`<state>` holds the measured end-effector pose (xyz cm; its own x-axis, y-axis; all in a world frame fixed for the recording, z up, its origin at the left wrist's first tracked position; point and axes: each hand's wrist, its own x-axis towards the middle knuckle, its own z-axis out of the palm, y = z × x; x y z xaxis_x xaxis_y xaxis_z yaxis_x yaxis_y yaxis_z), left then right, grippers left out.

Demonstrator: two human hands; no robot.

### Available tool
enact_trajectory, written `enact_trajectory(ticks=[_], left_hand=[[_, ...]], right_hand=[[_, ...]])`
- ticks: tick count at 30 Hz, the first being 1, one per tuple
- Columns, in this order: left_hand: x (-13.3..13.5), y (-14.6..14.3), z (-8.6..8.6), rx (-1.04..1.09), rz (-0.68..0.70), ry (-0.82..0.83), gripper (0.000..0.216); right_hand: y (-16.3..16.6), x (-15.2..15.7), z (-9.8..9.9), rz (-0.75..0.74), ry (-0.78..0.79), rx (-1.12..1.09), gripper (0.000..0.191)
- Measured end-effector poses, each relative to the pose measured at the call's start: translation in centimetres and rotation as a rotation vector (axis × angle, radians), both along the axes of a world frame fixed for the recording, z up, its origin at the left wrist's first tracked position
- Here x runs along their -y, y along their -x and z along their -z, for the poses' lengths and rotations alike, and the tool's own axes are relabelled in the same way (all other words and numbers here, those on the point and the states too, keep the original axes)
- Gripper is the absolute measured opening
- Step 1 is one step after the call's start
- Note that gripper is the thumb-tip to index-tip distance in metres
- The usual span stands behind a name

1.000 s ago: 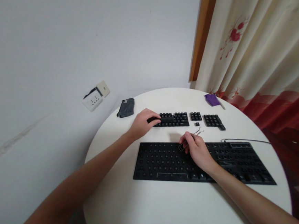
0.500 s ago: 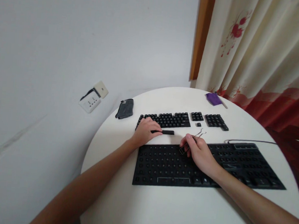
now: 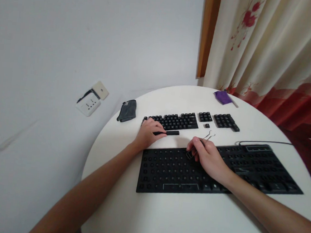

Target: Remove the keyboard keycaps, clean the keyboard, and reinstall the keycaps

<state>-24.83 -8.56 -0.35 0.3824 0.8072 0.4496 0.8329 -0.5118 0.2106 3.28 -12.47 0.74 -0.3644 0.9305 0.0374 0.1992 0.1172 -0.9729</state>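
Observation:
A black keyboard base (image 3: 172, 170) with its keycaps taken off lies on the round white table (image 3: 179, 219). Behind it the removed keycaps (image 3: 176, 120) are laid out in rows. My left hand (image 3: 147, 132) rests on the table with its fingers on a long black spacebar keycap (image 3: 170, 132) lying just in front of those rows. My right hand (image 3: 208, 158) sits on the keyboard base, closed on a wire keycap puller (image 3: 203, 140) whose loops stick out past my fingers.
More keycap groups (image 3: 225, 121) and a single keycap (image 3: 207, 125) lie at the back right. A grey folded cloth (image 3: 127, 110) and a purple item (image 3: 222, 97) sit near the table's far edge. The keyboard cable (image 3: 263, 142) runs right. A curtain (image 3: 270, 53) hangs behind.
My left hand has drawn the long keycap out of the rows and toward me, setting it down on the table. My right hand has stayed on the keyboard base with the puller.

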Motion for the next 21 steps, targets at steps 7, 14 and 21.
enact_trajectory(ticks=[7,14,21], left_hand=[[-0.17,0.25,0.33,0.003,-0.021,-0.007,0.013],[-0.25,0.31,0.39,0.008,-0.039,-0.004,0.012],[-0.17,0.2,0.29,-0.004,-0.043,-0.006,0.012]], right_hand=[[0.02,-0.01,0.05,0.001,0.003,-0.001,0.053],[-0.02,0.03,0.0,0.001,-0.009,0.011,0.053],[0.01,0.01,0.07,0.001,0.002,0.005,0.053]])
